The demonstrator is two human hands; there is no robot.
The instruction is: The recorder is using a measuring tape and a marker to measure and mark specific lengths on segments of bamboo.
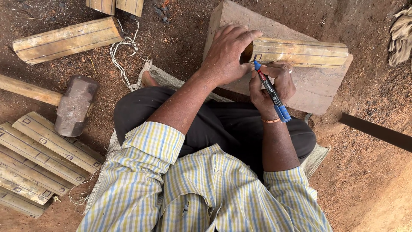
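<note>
A yellowish bamboo section (302, 52) lies across a wooden block (315, 83) in front of me. My left hand (227, 53) grips its near cut end from above. My right hand (274, 83) holds a blue marker pen (270, 91), whose tip touches the rim of that same end. I sit cross-legged on a woven sack (161, 77) on the earth floor.
A heavy mallet (75, 105) with a wooden handle lies to my left, beside several split bamboo slats (40, 159). Another bamboo section (66, 39) and white string (122, 53) lie farther off. A dark flat bar (377, 132) crosses at the right; a rag (401, 36) sits upper right.
</note>
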